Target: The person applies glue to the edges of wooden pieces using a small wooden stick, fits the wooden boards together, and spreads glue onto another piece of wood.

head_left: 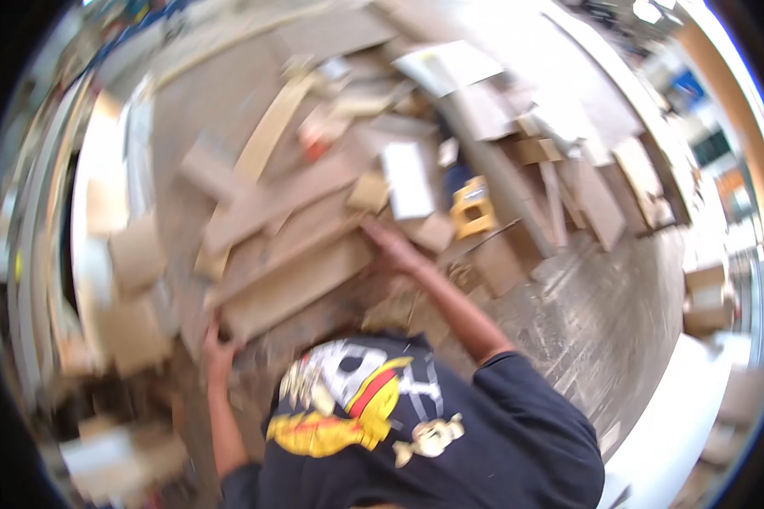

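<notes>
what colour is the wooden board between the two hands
The wooden board is light tan, seen best, though blurred, in the head view.

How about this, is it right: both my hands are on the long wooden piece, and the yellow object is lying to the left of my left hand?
Not quite: the yellow object lies to the right of your right hand, not left of your left hand; the head view shows it. Both hands are on the long wooden piece.
</notes>
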Demonstrator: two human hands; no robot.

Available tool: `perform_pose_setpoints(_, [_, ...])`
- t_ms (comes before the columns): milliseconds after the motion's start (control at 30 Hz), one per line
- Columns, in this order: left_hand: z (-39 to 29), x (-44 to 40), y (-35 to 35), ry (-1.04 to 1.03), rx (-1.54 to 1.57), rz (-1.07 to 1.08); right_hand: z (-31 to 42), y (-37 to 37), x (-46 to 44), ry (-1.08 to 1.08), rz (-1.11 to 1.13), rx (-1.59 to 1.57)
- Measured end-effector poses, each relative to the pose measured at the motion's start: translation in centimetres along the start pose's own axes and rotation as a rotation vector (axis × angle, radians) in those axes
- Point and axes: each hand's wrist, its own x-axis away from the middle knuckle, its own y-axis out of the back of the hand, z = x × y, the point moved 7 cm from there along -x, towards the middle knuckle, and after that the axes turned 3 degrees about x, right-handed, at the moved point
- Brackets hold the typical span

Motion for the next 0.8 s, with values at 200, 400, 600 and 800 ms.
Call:
perform_pose_setpoints(200, [-1.7, 0.7, 0.8, -0.041, -0.261, -0.012, 2.8, -0.7, 1.4, 0.425, 0.027, 1.385])
perform_pose_setpoints(400, [-1.9, 0.7, 0.9, -0.091, -0.265, -0.024, 2.3, -0.2, 0.8, 0.494, 0.023, 1.414])
perform_pose_setpoints(600, [-2.2, 0.6, 0.7, -0.051, -0.248, -0.029, 2.3, 0.1, 0.2, 0.486, -0.029, 1.406])
perform_pose_setpoints(800, [-0.2, -2.1, 1.9, -0.081, -0.088, -0.070, 4.3, -2.6, -1.9, 0.502, 0.034, 1.402])
